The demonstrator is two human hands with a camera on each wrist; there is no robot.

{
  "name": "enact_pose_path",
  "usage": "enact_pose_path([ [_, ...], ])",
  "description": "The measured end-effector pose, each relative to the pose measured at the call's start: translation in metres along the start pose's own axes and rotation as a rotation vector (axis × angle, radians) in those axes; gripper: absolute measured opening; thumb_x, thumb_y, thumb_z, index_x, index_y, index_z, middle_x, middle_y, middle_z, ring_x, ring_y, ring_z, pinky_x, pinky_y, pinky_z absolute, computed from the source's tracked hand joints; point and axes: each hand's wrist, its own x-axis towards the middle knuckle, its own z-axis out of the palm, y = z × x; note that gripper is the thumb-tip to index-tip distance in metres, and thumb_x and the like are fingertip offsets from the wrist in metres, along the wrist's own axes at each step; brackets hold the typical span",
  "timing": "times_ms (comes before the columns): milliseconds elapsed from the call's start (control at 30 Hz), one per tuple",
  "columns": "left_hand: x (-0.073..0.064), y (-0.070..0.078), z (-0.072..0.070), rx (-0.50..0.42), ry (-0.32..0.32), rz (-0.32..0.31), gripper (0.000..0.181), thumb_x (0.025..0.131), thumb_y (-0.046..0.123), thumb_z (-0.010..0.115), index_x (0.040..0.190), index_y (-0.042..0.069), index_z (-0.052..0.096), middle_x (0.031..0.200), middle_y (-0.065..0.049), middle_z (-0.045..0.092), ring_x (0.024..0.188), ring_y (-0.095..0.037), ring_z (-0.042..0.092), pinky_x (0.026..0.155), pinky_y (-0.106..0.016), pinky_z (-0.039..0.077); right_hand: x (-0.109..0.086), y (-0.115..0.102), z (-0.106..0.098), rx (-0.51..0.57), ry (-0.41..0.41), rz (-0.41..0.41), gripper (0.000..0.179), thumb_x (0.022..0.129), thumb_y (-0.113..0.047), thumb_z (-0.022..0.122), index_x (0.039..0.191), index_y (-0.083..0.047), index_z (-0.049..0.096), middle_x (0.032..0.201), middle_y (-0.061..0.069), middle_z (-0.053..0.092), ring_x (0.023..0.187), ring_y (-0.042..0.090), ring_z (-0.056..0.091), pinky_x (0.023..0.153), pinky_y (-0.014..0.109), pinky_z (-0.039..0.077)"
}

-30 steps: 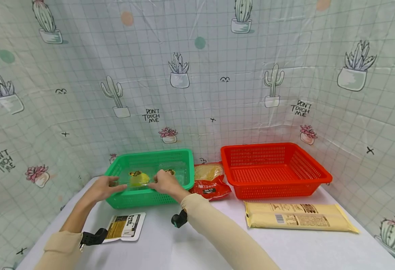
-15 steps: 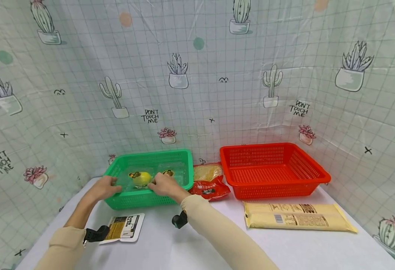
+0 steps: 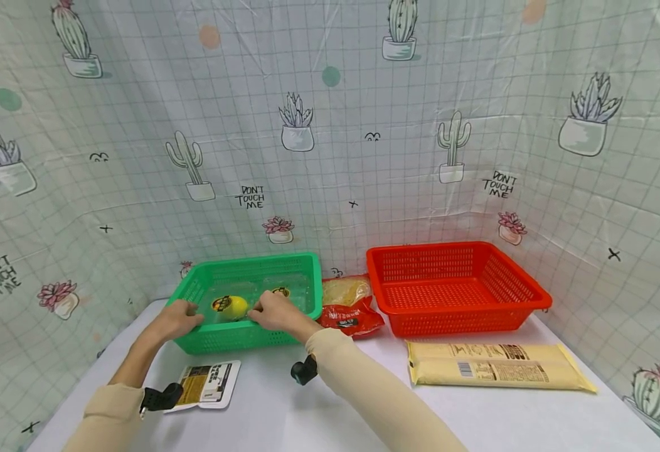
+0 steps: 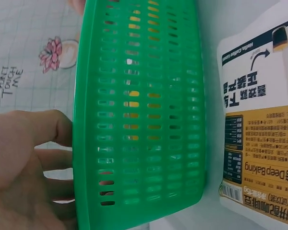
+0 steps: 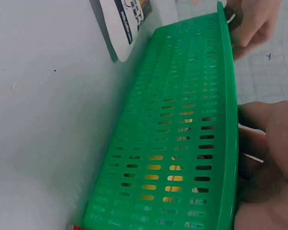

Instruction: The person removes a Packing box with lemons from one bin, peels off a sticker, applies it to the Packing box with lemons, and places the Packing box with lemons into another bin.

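Both hands reach over the near rim of the green basket [image 3: 228, 342]. Inside it is a clear plastic box [image 3: 208, 301] with a black-and-yellow label and a yellow, lemon-like item [image 3: 238, 307]. At the basket's front left corner is my left hand [image 3: 175, 320]; in the left wrist view its fingers [image 4: 53, 158] pass behind the rim, tips hidden. My right hand [image 3: 276, 311] appears to pinch the box's right end, although the rim hides its fingertips in the right wrist view. A second clear package [image 3: 298, 285] with a similar label lies behind the right hand.
A red-and-clear food packet [image 3: 349, 307] lies between the green basket and a red basket [image 3: 471, 317]. In front of the red basket is a long cream packet [image 3: 499, 364]. A white-and-brown coffee pouch [image 3: 211, 384] lies flat before the green basket. Patterned curtain surrounds the table.
The clear box has come down and slightly toward me in the green basket, and its yellow item shows more sharply. My left hand has drawn back left; the right has barely moved.
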Motion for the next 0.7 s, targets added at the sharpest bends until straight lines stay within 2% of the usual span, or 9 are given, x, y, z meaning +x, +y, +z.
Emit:
enact_pose_path([
  [67,-0.001,0.001,0.001,-0.002,0.022,0.01,0.053,0.098,0.017,0.051,0.133,-0.021,0.044,0.13,-0.043,0.05,0.117,-0.054,0.052,0.086,-0.053,0.052,-0.002,0.001,-0.003,0.035,0.011,-0.027,0.037,0.1,-0.023,0.057,0.07,-0.008,0.072,0.058,-0.004,0.053,0.044,0.009,0.029,0.053,0.023,0.035],
  [100,-0.002,0.002,0.003,-0.007,0.041,0.02,0.052,0.098,0.018,0.052,0.134,-0.019,0.045,0.131,-0.042,0.05,0.116,-0.053,0.053,0.086,-0.052,0.052,-0.003,0.002,-0.004,0.043,0.02,-0.042,0.03,0.1,-0.023,0.057,0.081,-0.009,0.076,0.066,-0.004,0.062,0.047,0.007,0.035,0.06,0.022,0.04],
  [167,-0.005,0.006,0.008,-0.017,0.097,0.056,0.052,0.099,0.021,0.054,0.134,-0.016,0.047,0.132,-0.039,0.051,0.115,-0.051,0.055,0.085,-0.052,0.053,-0.005,0.004,-0.007,0.077,0.036,-0.072,0.023,0.099,-0.023,0.058,0.102,-0.011,0.078,0.085,-0.004,0.073,0.057,0.004,0.045,0.068,0.023,0.045],
  [200,-0.007,0.008,0.011,-0.02,0.139,0.082,0.051,0.099,0.023,0.056,0.134,-0.013,0.05,0.131,-0.037,0.053,0.116,-0.051,0.055,0.086,-0.053,0.053,-0.007,0.005,-0.009,0.083,0.04,-0.088,0.024,0.099,-0.024,0.058,0.105,-0.011,0.077,0.092,-0.004,0.075,0.061,0.004,0.049,0.071,0.024,0.046],
  [300,-0.012,0.019,0.019,-0.051,0.268,0.178,0.043,0.098,0.023,0.059,0.129,-0.007,0.058,0.127,-0.032,0.059,0.111,-0.047,0.06,0.083,-0.052,0.055,-0.013,0.008,-0.019,0.048,0.055,-0.138,0.024,0.099,-0.026,0.059,0.108,-0.013,0.076,0.096,-0.002,0.077,0.072,0.001,0.056,0.075,0.02,0.047],
  [333,-0.014,0.024,0.021,-0.064,0.307,0.211,0.041,0.098,0.023,0.06,0.127,-0.005,0.06,0.125,-0.029,0.061,0.108,-0.045,0.061,0.082,-0.051,0.055,-0.016,0.01,-0.023,0.038,0.06,-0.158,0.024,0.099,-0.026,0.059,0.108,-0.012,0.076,0.096,-0.001,0.077,0.072,0.002,0.058,0.068,0.018,0.047],
  [400,-0.019,0.035,0.025,-0.092,0.367,0.273,0.035,0.097,0.021,0.062,0.123,-0.003,0.064,0.12,-0.026,0.063,0.104,-0.041,0.063,0.082,-0.05,0.056,-0.022,0.013,-0.032,-0.013,0.08,-0.215,0.023,0.099,-0.025,0.06,0.107,-0.012,0.076,0.096,-0.001,0.077,0.073,0.003,0.062,0.068,0.017,0.048],
  [567,-0.033,0.061,0.037,-0.12,0.407,0.401,0.027,0.094,0.017,0.065,0.117,0.002,0.068,0.112,-0.017,0.066,0.099,-0.032,0.064,0.081,-0.045,0.057,-0.047,0.028,-0.055,-0.056,0.124,-0.31,0.022,0.097,-0.023,0.061,0.106,-0.008,0.076,0.098,0.001,0.076,0.088,0.01,0.067,0.079,0.029,0.055],
  [700,-0.046,0.075,0.051,-0.109,0.402,0.454,0.022,0.092,0.017,0.069,0.112,0.008,0.071,0.11,-0.009,0.067,0.096,-0.027,0.065,0.078,-0.037,0.057,-0.077,0.044,-0.07,-0.05,0.131,-0.293,0.023,0.096,-0.025,0.063,0.108,-0.009,0.075,0.098,0.0,0.074,0.09,0.011,0.065,0.082,0.032,0.056],
])
